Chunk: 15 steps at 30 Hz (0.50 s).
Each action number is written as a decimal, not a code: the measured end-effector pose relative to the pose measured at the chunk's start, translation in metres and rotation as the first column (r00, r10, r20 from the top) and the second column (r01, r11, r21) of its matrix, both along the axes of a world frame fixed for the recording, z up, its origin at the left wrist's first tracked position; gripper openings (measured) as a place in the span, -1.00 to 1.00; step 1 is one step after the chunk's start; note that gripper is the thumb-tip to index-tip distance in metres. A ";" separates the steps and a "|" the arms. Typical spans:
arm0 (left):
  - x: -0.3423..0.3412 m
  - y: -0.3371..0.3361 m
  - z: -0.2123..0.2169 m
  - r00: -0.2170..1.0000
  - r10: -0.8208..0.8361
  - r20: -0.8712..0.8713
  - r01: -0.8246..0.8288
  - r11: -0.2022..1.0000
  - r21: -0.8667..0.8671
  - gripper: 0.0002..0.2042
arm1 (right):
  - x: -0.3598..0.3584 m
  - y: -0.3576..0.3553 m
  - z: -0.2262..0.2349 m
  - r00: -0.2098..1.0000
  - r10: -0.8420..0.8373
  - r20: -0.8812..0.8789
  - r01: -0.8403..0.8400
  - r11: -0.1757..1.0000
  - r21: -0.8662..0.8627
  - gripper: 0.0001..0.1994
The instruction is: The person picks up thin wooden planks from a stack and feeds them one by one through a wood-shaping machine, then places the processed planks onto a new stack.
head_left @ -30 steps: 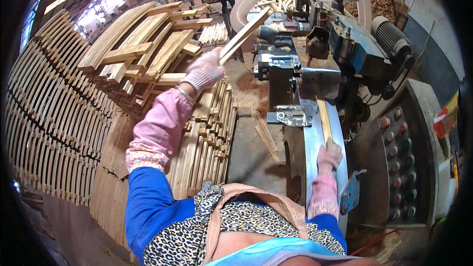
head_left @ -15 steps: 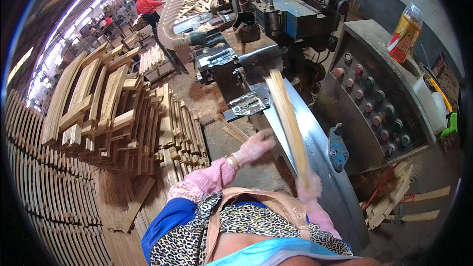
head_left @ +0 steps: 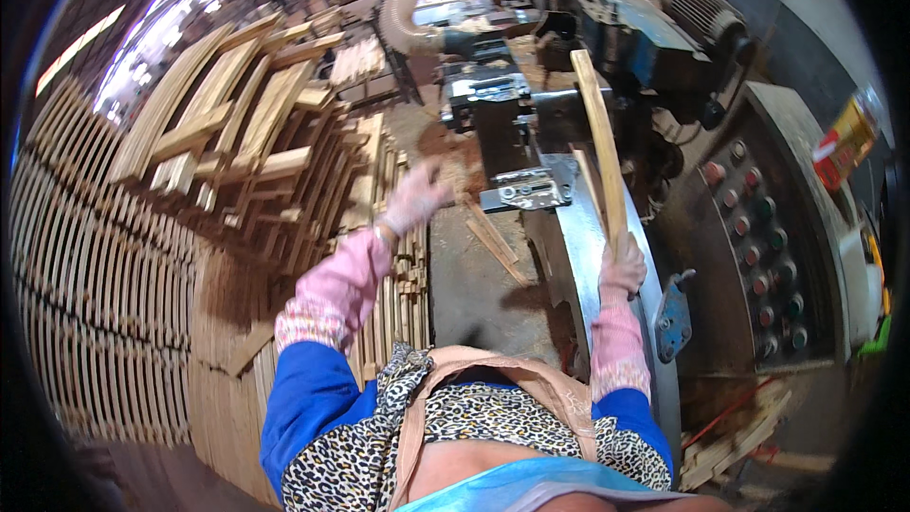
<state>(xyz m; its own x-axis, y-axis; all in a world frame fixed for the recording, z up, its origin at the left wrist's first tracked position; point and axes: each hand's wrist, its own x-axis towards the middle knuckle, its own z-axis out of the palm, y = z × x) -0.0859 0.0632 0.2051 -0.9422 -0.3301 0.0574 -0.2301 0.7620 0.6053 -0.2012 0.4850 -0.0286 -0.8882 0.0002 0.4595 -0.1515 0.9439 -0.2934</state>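
Left hand empties and swings out; right hand keeps one wooden strip

A second ago the left hand [head_left: 417,197] held up wood of its own; half a second ago it was empty beside the metal surface [head_left: 578,237]. Now it has moved out to the left, fingers spread and holding nothing, near the low stack of wood [head_left: 408,261].

The right hand [head_left: 623,267] has its grip closed around the near end of a wooden strip [head_left: 602,137]. That strip lay slantwise along the surface half a second ago; now it points to the far side, its far end in front of the machine [head_left: 502,137]. Whether it touches the metal, I cannot tell. A thinner pale strip [head_left: 586,175] shows just to its left; whether the same grip takes it in is unclear.

For the work, I judge this leaves the right hand alone in control of the strip, with the left one free.
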 end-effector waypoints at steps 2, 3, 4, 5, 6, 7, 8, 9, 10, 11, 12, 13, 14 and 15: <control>-0.017 -0.030 0.056 0.984 0.164 -0.076 -0.177 0.961 -0.215 -0.37 | -0.028 -0.019 0.005 0.991 -0.044 0.124 0.040 0.999 0.032 -0.32; -0.026 -0.056 0.072 0.969 0.180 -0.169 -0.233 0.891 -0.390 -0.42 | -0.029 -0.025 0.004 0.994 -0.045 0.101 0.039 0.998 0.058 -0.32; -0.028 -0.085 0.086 0.949 0.179 -0.260 -0.297 0.786 -0.542 -0.46 | -0.024 -0.028 0.006 0.992 -0.023 0.121 0.017 0.998 0.053 -0.32; -0.026 -0.104 0.107 0.941 0.253 -0.224 -0.338 0.713 -0.614 -0.49 | -0.010 -0.023 0.007 0.989 -0.010 0.146 0.002 0.999 0.054 -0.33; -0.022 -0.121 0.128 0.928 0.321 -0.191 -0.361 0.637 -0.682 -0.52 | 0.008 -0.012 0.006 0.985 -0.006 0.173 -0.003 0.998 0.056 -0.34; -0.015 -0.146 0.141 0.903 0.397 -0.165 -0.386 0.579 -0.718 -0.49 | 0.031 0.000 0.004 0.989 0.009 0.145 -0.014 0.999 0.034 -0.37; -0.009 -0.171 0.148 0.874 0.465 -0.139 -0.399 0.526 -0.751 -0.45 | 0.059 0.017 0.005 0.993 0.015 0.119 -0.017 1.000 0.018 -0.40; 0.006 -0.195 0.152 0.833 0.544 -0.104 -0.407 0.473 -0.781 -0.46 | 0.089 0.033 0.018 0.969 -0.014 0.245 0.008 1.000 0.026 -0.43; 0.015 -0.215 0.154 0.788 0.611 -0.070 -0.404 0.429 -0.808 -0.48 | 0.121 0.054 0.031 0.929 -0.055 0.366 0.042 0.998 0.043 -0.45; 0.016 -0.220 0.156 0.728 0.684 -0.045 -0.425 0.399 -0.812 -0.52 | 0.157 0.084 0.030 0.931 -0.092 0.353 0.058 0.993 0.107 -0.49; 0.021 -0.223 0.157 0.654 0.756 -0.020 -0.442 0.360 -0.822 -0.55 | 0.193 0.111 0.028 0.931 -0.120 0.343 0.065 0.984 0.168 -0.53; 0.023 -0.245 0.142 0.631 0.772 -0.070 -0.475 0.314 -0.822 -0.61 | 0.224 0.132 0.028 0.952 -0.103 0.287 0.058 0.985 0.163 -0.54; 0.026 -0.265 0.126 0.600 0.791 -0.122 -0.513 0.262 -0.818 -0.66 | 0.247 0.147 0.032 0.971 -0.078 0.227 0.042 0.986 0.160 -0.55; 0.022 -0.273 0.121 0.625 0.772 -0.118 -0.454 0.236 -0.859 -0.67 | 0.261 0.155 0.032 0.970 -0.086 0.227 0.048 0.985 0.166 -0.54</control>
